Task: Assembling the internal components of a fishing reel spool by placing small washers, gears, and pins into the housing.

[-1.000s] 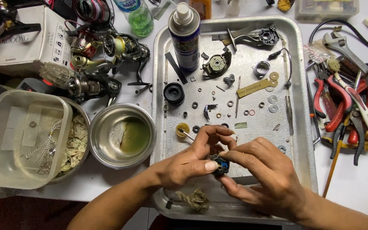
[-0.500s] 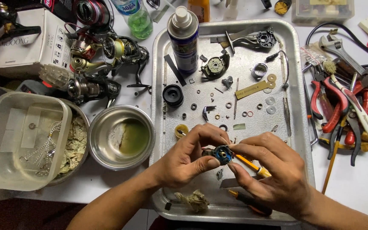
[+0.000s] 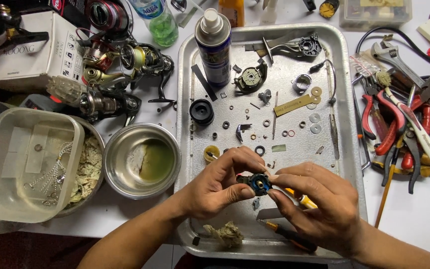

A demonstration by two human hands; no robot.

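Both hands meet over the near part of a metal tray [image 3: 347,99]. My left hand [image 3: 220,187] pinches a small round black and blue reel part with a brass centre [image 3: 258,183]. Fingertips of my right hand [image 3: 319,206] grip the same part from the right side. A yellow-handled tool [image 3: 302,199] pokes out from under my right hand, which also seems to hold it. A black and orange screwdriver [image 3: 289,236] lies on the tray just below. Small washers, rings and screws are scattered across the tray beyond my fingers.
A blue spray can [image 3: 215,45] stands at the tray's far left. Left of the tray sit a steel bowl with greenish liquid [image 3: 143,159], a clear plastic box [image 3: 23,169] and several fishing reels [image 3: 120,69]. Pliers and wrenches [image 3: 404,119] crowd the right. A dirty rag [image 3: 225,233] lies near the tray's front.
The hands have lifted the round part slightly and turned it so its brass centre faces up. The yellow-handled tool has come into view under my right hand.
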